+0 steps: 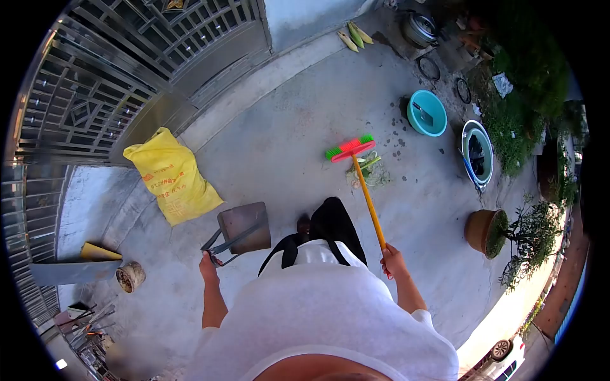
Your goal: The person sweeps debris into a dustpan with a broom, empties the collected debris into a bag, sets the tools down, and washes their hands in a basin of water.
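A grey concrete floor [273,140] meets a pale wall [308,19] and metal gate [141,73] (barred, diamond-patterned) in daylight.

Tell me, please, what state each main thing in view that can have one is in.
Broom: held in right hand
Dustpan: held in left hand
Sack: lying on floor
Gate: looks shut
Teal basin: upright, dark object inside
White-rimmed basin: holding something dark
Leaves: loose on floor
Potted plant: leafy

You wear a white short-sleeved shirt [330,305] with a rounded neckline [318,350], black trousers [337,227] and a dark shoe [304,223].
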The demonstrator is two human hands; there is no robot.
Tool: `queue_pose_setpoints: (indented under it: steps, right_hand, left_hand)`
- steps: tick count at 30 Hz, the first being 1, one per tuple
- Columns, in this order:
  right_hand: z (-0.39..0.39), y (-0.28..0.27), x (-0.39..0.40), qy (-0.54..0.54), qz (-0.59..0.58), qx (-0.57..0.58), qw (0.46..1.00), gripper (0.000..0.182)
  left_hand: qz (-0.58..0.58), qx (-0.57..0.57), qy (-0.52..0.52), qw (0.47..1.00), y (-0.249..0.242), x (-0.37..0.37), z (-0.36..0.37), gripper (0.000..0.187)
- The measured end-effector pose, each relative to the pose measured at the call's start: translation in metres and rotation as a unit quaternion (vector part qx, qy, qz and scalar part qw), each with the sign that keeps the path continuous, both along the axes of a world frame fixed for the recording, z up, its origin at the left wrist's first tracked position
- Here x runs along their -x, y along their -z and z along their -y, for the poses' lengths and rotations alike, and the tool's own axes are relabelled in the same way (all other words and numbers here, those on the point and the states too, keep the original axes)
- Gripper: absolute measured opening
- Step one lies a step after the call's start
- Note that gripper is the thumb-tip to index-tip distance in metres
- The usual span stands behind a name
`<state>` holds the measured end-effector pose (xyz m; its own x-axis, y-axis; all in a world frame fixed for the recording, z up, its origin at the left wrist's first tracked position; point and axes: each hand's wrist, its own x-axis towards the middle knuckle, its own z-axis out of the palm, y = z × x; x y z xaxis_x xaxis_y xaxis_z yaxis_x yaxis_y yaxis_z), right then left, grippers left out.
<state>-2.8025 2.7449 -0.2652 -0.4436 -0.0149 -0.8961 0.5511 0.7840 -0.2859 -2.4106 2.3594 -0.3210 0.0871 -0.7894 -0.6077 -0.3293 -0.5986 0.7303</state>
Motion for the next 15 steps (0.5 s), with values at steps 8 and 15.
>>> queue_pose_setpoints:
  steps: [8, 15]
  right_hand:
    - [0.127, 0.024, 0.079, 0.034, -0.005, 0.139, 0.990, 0.041]
    - [0.321, 0.081, 0.218, -0.003, -0.015, 0.240, 0.971, 0.042]
  left_hand:
    - [-0.009, 0.014, 0.002, 1.000, 0.007, 0.047, 0.041, 0.040]
    - [0.028, 0.030, -0.019, 0.999, -0.039, 0.096, 0.079, 0.041]
